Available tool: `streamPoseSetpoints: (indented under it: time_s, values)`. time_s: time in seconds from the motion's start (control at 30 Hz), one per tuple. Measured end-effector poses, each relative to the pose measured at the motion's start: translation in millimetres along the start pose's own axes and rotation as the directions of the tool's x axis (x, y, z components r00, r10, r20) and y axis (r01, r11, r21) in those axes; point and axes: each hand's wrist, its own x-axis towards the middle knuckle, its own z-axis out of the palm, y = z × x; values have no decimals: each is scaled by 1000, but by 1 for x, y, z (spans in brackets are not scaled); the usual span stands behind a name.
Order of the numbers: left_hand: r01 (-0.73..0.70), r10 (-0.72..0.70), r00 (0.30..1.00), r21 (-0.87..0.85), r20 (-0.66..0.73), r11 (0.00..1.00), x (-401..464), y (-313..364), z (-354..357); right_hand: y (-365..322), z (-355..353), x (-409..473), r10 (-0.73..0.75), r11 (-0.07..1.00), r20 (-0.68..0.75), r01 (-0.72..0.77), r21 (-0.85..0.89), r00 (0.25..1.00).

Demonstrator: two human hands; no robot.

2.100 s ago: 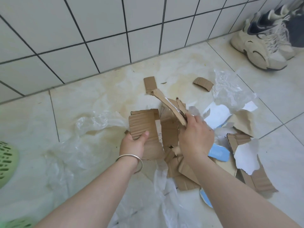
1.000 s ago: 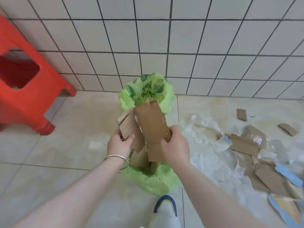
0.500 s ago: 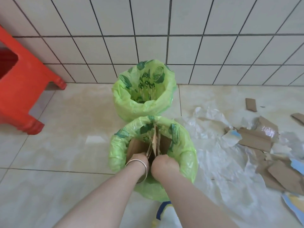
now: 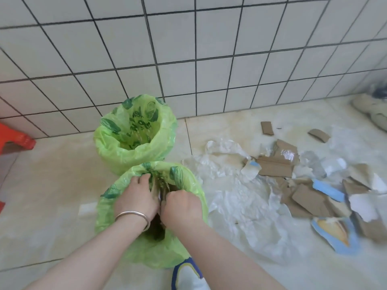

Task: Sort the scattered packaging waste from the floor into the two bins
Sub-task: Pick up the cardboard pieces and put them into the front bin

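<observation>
Two bins lined with green bags stand by the tiled wall. The near bin (image 4: 189, 185) holds brown cardboard pieces (image 4: 160, 186), mostly hidden. My left hand (image 4: 136, 198) and my right hand (image 4: 181, 206) are both inside its mouth, pressed against the cardboard, fingers curled on it. The far bin (image 4: 167, 130) stands just behind, touching the near one. To the right, torn cardboard scraps (image 4: 310, 197), clear plastic film (image 4: 236, 197) and blue-and-white paper (image 4: 330, 189) lie scattered on the floor.
A red plastic stool (image 4: 17, 139) stands at the left edge by the wall. A beige sneaker (image 4: 372, 113) rests at the far right. My own shoe (image 4: 188, 276) is on the floor just below the near bin.
I carried a stack of cardboard from the floor pile to the near bin and lowered it in. Since half a second ago my hands have sunk deeper and the cardboard shows less.
</observation>
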Motion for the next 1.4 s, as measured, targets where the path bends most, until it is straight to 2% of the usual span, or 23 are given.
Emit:
streamPoseSetpoints:
  time_s: [0.07, 0.13, 0.23, 0.37, 0.5, 0.6, 0.67, 0.77, 1.0, 1.1, 1.27, 1.4]
  values:
    - [-143, 131, 982, -79, -134, 987, -13, 22, -14, 12, -15, -13, 46, 993, -58, -39, 116, 997]
    - [-277, 261, 954, -100, -145, 956, -23, 50, -17, 29, -27, -25, 89, 979, -98, -69, 193, 991]
    - [-386, 380, 922, -115, -70, 915, -30, 96, -9, 69, -38, -41, 175, 954, -158, -128, 270, 972]
    - [-448, 461, 886, -164, 50, 879, -29, 154, 22, 139, -42, -54, 365, 880, -176, -277, 385, 914]
    - [-490, 538, 814, -238, 220, 839, -33, 212, 64, 212, -34, -64, 551, 769, -152, -429, 474, 820]
    - [-516, 591, 746, -293, 308, 805, -37, 258, 95, 265, -33, -63, 685, 646, -114, -527, 553, 720]
    - [-506, 596, 734, -322, 326, 800, -36, 286, 114, 296, -35, -62, 748, 573, -98, -564, 594, 657]
    - [-472, 582, 728, -351, 363, 809, -30, 322, 142, 338, -37, -60, 773, 558, -106, -592, 582, 625]
    - [-284, 483, 752, -440, 449, 852, -21, 371, 195, 414, -26, -57, 772, 574, -73, -644, 505, 631]
    - [-257, 455, 751, -423, 478, 869, -20, 384, 210, 435, -24, -52, 774, 572, -61, -654, 496, 631]
    - [-261, 381, 819, -314, 429, 913, -12, 404, 234, 465, -23, -43, 746, 639, -177, -613, 466, 643]
    - [-251, 309, 895, -207, 322, 945, -14, 412, 249, 487, -11, -44, 690, 724, -237, -650, 232, 684]
